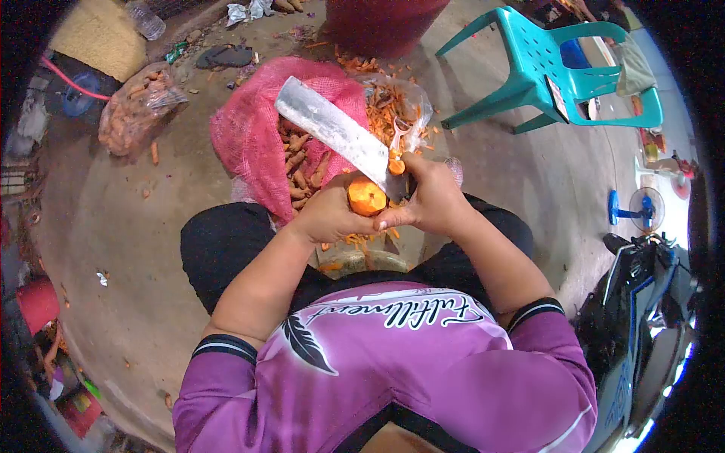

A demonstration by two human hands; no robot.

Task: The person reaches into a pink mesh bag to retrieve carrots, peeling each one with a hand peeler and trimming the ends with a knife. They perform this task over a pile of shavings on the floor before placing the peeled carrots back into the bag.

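Note:
My left hand (326,214) is closed around a peeled orange carrot (367,196), its pale-centred end facing up. My right hand (432,198) grips a cleaver (332,128) by its handle, which is mostly hidden. The broad grey blade slants up and left from the fingers, its near end close to the carrot. A small orange piece (396,166) shows beside the blade at my right fingers. Beyond the hands, a pink mesh sack (242,117) lies open with several unpeeled carrots (298,162) inside.
Orange cut pieces (384,106) fill a clear plastic bag (419,102), with a white peeler-like tool (399,134) on it. A dark red tub (381,26) stands behind. A green plastic chair (521,68) is at right; a bag of peeled roots (136,109) sits at left.

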